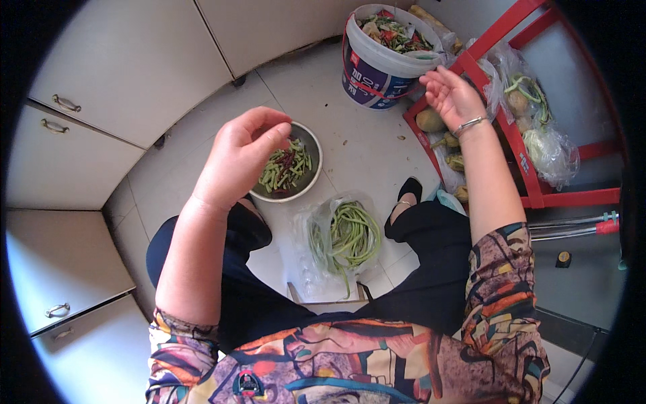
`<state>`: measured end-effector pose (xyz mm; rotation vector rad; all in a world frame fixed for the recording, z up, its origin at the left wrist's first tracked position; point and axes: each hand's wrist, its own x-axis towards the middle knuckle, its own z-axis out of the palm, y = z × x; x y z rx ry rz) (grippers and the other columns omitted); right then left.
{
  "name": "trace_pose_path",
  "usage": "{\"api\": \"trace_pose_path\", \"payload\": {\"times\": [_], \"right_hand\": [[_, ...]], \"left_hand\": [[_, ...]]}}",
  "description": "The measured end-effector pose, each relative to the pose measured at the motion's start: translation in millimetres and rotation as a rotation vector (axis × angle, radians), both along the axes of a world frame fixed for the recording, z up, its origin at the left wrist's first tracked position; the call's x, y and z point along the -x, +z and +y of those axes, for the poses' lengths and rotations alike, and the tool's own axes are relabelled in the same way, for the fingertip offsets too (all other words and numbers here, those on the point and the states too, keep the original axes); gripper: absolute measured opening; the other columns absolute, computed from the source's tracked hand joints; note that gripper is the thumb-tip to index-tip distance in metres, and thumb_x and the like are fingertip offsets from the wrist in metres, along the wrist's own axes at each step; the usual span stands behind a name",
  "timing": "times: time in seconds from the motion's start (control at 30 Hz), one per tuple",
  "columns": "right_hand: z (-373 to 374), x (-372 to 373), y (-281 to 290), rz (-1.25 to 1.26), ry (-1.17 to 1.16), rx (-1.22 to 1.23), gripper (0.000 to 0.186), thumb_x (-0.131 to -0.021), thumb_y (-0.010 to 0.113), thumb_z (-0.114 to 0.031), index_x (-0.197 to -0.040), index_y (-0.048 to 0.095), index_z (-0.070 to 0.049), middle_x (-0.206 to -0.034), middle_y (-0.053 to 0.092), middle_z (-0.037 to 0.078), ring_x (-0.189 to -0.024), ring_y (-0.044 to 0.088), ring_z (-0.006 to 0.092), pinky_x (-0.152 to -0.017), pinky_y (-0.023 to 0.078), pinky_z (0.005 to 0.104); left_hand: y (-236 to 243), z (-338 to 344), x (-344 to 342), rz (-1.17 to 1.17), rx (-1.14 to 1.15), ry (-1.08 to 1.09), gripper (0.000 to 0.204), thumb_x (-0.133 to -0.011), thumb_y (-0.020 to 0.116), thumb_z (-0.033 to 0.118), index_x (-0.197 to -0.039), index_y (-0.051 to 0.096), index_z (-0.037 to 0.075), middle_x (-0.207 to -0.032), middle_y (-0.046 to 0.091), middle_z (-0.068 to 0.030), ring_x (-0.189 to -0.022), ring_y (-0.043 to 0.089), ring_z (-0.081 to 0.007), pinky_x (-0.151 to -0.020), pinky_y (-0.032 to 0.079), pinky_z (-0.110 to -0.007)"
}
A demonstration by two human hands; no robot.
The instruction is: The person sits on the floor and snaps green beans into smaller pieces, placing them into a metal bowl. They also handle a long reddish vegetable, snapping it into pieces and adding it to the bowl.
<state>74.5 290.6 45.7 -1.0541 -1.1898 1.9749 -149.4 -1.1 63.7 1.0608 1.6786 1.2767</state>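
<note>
- Over the steel bowl (316, 149) in the head view, my left hand (239, 151) hangs with bent fingers and the thumb drawn close to the index finger; whether a small scrap is pinched there, I cannot tell.
- My left hand and wrist hide the bowl's left side; in the part that shows lie cut green bean pieces (274, 176) and some dark red pieces (289, 165).
- Up on the right, my right hand (454, 97) is free and loosely spread, fingertips near the rim of a white plastic bucket (377, 81) with a dark blue label. A silvery bracelet (470, 126) circles that wrist.
- Vegetable scraps (397, 35) fill the bucket's top, green with bits of red.
- Between my feet, long green beans (353, 232) lie coiled in an open clear plastic bag (317, 232), a few ends trailing toward me.
- A red rack (515, 145) crowds my right side, partly covered by my hand and forearm; brownish round vegetables (431, 120) sit low in it, and a bagged pale green vegetable (548, 151) sits farther right.
- Pale cabinets (128, 74) close off the left.
</note>
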Motion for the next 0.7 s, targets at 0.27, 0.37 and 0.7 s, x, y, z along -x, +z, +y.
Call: {"api": "trace_pose_path", "payload": {"times": [0.27, 0.37, 0.7], "right_hand": [[-117.9, -28.9, -171.8, -0.581, 0.38, 0.114, 0.021, -0.087, 0.052, -0.017, -0.071, 0.059, -0.006, -0.063, 0.06, 0.003, -0.048, 0.053, 0.0105, -0.042, 0.042, 0.0234], [-162.3, -53.9, -258.4, -0.669, 0.482, 0.175, 0.018, -0.087, 0.053, -0.017, -0.085, 0.061, -0.002, -0.068, 0.064, 0.007, -0.053, 0.06, 0.0137, -0.045, 0.047, 0.026], [-210.2, -59.2, -297.3, -1.235, 0.476, -0.416, 0.025, -0.081, 0.05, -0.013, -0.1, 0.065, -0.005, -0.1, 0.063, 0.019, -0.1, 0.057, 0.0349, -0.084, 0.047, 0.0404]], "left_hand": [[-31.3, -4.7, -41.5, 0.425, 0.155, -0.517, 0.024, -0.085, 0.061, 0.017, -0.1, 0.059, -0.001, -0.09, 0.06, -0.0163, -0.08, 0.062, -0.0254, -0.069, 0.049, -0.034], [-37.7, -2.6, -47.0, 0.439, 0.193, -0.626, 0.024, -0.085, 0.061, 0.018, -0.099, 0.058, -0.001, -0.09, 0.06, -0.0176, -0.081, 0.062, -0.03, -0.07, 0.049, -0.037], [-33.7, 7.0, -46.6, 0.51, 0.253, -0.627, 0.024, -0.084, 0.06, 0.017, -0.101, 0.058, -0.001, -0.093, 0.058, -0.0174, -0.084, 0.061, -0.0307, -0.071, 0.049, -0.038]]}}
